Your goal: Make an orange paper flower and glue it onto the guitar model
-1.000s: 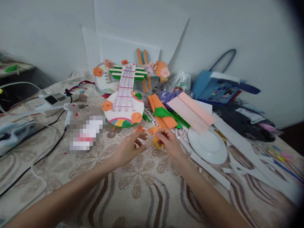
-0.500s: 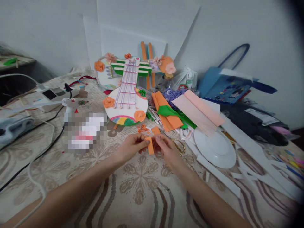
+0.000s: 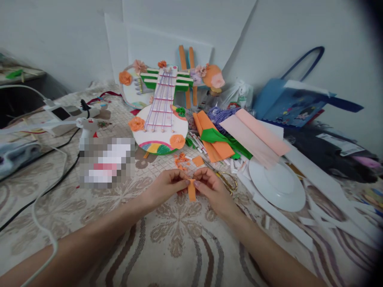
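1. Over the patterned cloth (image 3: 179, 235), just in front of the body, both hands meet on one small orange paper strip (image 3: 192, 190). The left hand (image 3: 166, 188) pinches its upper end from the left with thumb and forefinger closed on it; the right hand (image 3: 213, 190) pinches the same end from the right, fingers narrowed onto the paper. The strip hangs down between them, its lower end free.
2. Judging by the grip, the step in hand is folding or rolling the strip. It goes best with the pinch kept right at the top edge and the fingertips close together, so the thin paper does not buckle.
3. Turning should be slow and even, one hand anchoring while the other works; a hard pull would likely tear such a small piece.
4. Orange scraps (image 3: 181, 159) lie just beyond the hands, and the scissors (image 3: 226, 181) rest near the right hand; keeping the wrists low avoids sweeping them aside.
5. Farther back stand the paper-plate guitar (image 3: 161, 119) with orange flowers, folded orange and green sheets (image 3: 214, 139), and a white plate (image 3: 277, 185) to the right, all well apart from the strip.
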`<state>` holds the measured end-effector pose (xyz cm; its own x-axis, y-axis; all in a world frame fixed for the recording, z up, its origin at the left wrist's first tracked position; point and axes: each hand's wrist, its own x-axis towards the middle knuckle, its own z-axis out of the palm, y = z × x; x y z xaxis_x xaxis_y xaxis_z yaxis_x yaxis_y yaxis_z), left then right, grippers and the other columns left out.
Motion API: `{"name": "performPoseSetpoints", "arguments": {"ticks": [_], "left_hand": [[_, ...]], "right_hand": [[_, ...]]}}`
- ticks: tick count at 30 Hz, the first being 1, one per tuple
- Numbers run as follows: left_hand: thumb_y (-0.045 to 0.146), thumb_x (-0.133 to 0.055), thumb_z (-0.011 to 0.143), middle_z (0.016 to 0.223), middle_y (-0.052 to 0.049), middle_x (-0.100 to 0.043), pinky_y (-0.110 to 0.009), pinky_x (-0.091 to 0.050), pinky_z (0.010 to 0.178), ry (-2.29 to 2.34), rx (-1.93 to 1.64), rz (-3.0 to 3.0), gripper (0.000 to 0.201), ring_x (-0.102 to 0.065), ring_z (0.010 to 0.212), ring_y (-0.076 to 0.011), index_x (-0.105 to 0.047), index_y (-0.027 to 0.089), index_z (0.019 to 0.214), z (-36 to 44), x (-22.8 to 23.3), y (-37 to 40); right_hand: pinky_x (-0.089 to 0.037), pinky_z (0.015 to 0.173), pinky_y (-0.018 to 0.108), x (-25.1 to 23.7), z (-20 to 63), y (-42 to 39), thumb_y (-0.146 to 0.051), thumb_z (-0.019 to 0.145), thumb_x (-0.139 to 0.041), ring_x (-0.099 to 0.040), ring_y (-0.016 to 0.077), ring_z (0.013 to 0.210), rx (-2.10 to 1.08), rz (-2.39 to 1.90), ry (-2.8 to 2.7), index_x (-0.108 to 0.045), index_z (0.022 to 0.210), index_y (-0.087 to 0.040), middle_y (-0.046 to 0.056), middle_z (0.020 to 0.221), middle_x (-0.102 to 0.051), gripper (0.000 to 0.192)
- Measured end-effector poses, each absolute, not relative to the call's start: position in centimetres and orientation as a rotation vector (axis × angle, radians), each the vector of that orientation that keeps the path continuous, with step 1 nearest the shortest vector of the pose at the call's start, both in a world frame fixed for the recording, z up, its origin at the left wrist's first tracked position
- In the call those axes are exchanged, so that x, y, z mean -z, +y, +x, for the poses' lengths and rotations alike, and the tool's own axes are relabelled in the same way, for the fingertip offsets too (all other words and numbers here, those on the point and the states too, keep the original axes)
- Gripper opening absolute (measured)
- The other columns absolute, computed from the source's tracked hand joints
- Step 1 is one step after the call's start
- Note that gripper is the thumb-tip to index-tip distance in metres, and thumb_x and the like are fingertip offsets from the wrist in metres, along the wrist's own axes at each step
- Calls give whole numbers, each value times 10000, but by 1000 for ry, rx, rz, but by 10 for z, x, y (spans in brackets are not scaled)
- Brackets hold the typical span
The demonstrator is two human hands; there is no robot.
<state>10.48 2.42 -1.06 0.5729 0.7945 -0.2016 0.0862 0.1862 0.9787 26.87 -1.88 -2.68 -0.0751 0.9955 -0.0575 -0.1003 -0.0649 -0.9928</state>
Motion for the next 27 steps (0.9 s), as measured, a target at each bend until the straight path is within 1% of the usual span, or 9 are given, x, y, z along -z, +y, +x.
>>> {"name": "performPoseSetpoints", "arguments": {"ticks": [3,9,15,18,22,27], "left_hand": [[270,-589,741,602,18,-568,-227,-411,552,855,-574,1281,136,-503,540,-88,-574,135,731,105,12,24],[273,-586,754,644,13,-579,-218,-409,555,846,-585,1263,151,-509,563,-85,-580,130,802,106,11,21],[287,-603,742,602,20,-552,-220,-397,534,844,-578,1326,162,-490,536,-85,-565,130,739,104,16,23],[280,-594,749,604,20,-548,-221,-398,539,835,-564,1323,158,-492,543,-87,-561,126,747,104,16,23],[261,-603,742,645,16,-558,-221,-402,559,835,-619,1349,145,-498,579,-92,-560,126,772,105,15,23],[241,-604,741,651,17,-553,-224,-403,567,828,-623,1366,128,-495,585,-92,-562,124,769,105,16,22]], "right_hand": [[-446,635,239,26,269,-19,-206,764,-584,-537,120,698,-1339,-1141,-1193,-522,885,-224,-21,779,-537,137],[-440,617,241,29,268,-20,-184,764,-560,-529,121,675,-1259,-1154,-1202,-509,879,-223,-26,753,-522,132],[-436,647,245,30,268,-23,-153,802,-516,-533,127,722,-1254,-1113,-1299,-488,923,-227,-19,789,-527,145],[-424,663,242,30,269,-23,-129,801,-514,-525,127,736,-1163,-1125,-1385,-504,896,-213,-15,790,-526,128],[-417,637,234,31,270,-24,-124,805,-510,-520,123,706,-1122,-1148,-1428,-520,846,-204,-18,764,-528,91],[-431,649,236,31,270,-24,-141,802,-523,-536,127,724,-1120,-1171,-1403,-522,890,-207,-13,789,-540,109]]}}
